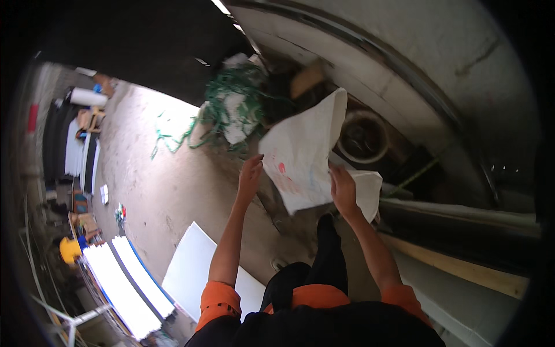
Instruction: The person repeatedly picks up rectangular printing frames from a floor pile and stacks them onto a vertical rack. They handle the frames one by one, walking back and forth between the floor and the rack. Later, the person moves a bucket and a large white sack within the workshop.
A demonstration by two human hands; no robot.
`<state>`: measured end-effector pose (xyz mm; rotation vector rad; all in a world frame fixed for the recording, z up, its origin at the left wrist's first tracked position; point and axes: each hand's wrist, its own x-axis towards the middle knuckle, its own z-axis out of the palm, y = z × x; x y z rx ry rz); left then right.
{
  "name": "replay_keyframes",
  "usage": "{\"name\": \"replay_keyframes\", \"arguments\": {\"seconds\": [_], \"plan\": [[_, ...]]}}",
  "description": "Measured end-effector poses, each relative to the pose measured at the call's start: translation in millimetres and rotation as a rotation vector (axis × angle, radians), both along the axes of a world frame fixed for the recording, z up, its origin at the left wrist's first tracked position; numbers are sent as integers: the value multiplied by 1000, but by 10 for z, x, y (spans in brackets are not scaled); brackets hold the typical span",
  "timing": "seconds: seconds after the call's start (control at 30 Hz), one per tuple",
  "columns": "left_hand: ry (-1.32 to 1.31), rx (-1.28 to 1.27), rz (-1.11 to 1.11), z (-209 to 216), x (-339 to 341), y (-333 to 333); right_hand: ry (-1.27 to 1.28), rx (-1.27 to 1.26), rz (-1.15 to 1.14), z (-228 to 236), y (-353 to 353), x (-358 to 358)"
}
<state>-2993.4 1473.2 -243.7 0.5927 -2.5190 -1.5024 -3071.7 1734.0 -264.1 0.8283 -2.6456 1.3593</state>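
A white woven sack (303,147) with faded red print is stretched out in front of me, its far corner raised. Its left edge is pinched in the fingers of my left hand (250,175). My right hand (343,189) grips the sack's right side, and a loose flap (368,188) of it hangs to the right of that hand. The fingertips of both hands are partly hidden by the fabric. Just beyond the sack, on the right, stands a round bucket (362,137) with dark contents I cannot make out.
A tangled heap of green strapping (237,101) and white material lies ahead. To my right run a wall (370,49) and a wooden beam (462,263). A white sheet (193,260) lies at lower left, near stacked white panels (124,283). Something yellow (70,250) is beyond.
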Motion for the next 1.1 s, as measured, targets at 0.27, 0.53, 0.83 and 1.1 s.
{"name": "replay_keyframes", "arguments": {"seconds": [0.27,0.53,0.83,1.1], "plan": [[350,629,375,1502,2637,-513,607,42,734,1780,-1030,1892],[358,683,567,1901,4487,-967,994,43,1299,2475,-2295,3506],[611,684,961,1868,5466,-1812,928,-115,1438,2522,-3866,4493],[785,424,1136,1864,5866,-3119,665,-198,1378,2191,-5696,4768]]}}
